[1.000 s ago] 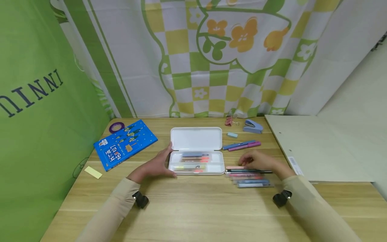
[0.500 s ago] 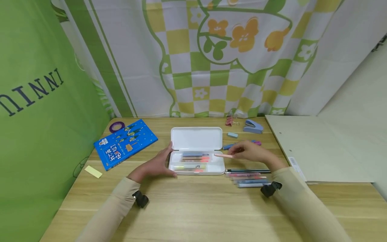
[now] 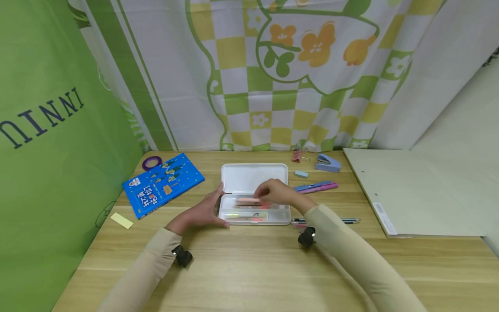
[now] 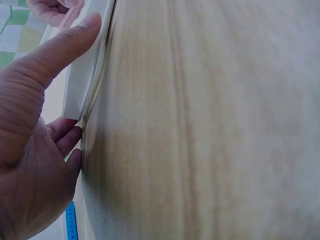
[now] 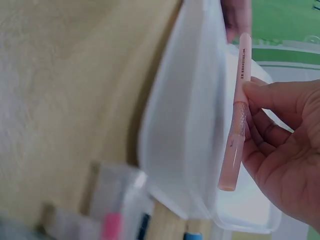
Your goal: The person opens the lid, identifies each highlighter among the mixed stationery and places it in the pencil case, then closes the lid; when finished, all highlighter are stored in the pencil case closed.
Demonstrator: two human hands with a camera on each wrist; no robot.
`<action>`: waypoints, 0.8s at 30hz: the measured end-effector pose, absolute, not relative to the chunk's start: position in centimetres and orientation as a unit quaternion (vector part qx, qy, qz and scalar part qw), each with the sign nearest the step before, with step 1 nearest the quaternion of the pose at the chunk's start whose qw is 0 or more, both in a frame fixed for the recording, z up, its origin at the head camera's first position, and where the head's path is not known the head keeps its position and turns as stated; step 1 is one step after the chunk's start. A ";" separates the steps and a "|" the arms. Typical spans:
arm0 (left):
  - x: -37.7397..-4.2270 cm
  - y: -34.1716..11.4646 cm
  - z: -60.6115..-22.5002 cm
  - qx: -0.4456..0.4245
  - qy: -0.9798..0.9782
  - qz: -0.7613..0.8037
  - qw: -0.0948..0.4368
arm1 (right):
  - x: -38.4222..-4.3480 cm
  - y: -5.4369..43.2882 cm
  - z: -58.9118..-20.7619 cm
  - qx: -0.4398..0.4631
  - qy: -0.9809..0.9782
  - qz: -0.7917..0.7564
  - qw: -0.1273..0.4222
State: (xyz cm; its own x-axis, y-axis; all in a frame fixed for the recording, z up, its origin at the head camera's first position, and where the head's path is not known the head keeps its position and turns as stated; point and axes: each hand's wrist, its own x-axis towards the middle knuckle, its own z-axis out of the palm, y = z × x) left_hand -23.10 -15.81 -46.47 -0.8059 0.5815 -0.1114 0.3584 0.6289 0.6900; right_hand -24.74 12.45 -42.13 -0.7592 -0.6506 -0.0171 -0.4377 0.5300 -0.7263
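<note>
An open white pencil case (image 3: 279,217) lies in mid-table in the head view, its lid tipped back. My left hand (image 3: 200,212) grips its left end, thumb along the front edge and fingers at the back corner. My right hand (image 3: 274,192) is over the rear compartment and pinches a pink pen (image 5: 239,117) between thumb and fingers. In the head view the pen lies level above several pens in that compartment. A yellow-marked pen (image 3: 238,215) and others rest in the front compartment. The right hand covers part of the case's back right.
Pencils (image 3: 351,220) lie right of the case, partly under my right sleeve. Behind them are a purple pen (image 3: 321,187), an eraser (image 3: 301,173), a binder clip (image 3: 297,156) and a stapler (image 3: 327,163). A blue book (image 3: 163,186), tape roll (image 3: 152,163) and yellow sticky notes (image 3: 121,220) lie left.
My right hand has picked up the pink pen from the row on the right and carried it left, over the case. My left hand has stayed on the case.
</note>
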 end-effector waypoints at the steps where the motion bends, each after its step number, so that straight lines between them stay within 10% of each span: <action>1: -23.1 -15.8 -46.4 0.263 0.887 0.341 0.166 | -24.8 12.2 -42.3 -0.316 0.865 -0.363 0.140; 24: -23.2 -15.8 -46.7 0.265 0.885 0.343 0.168 | -22.4 19.4 -42.3 -0.239 0.848 -0.456 0.128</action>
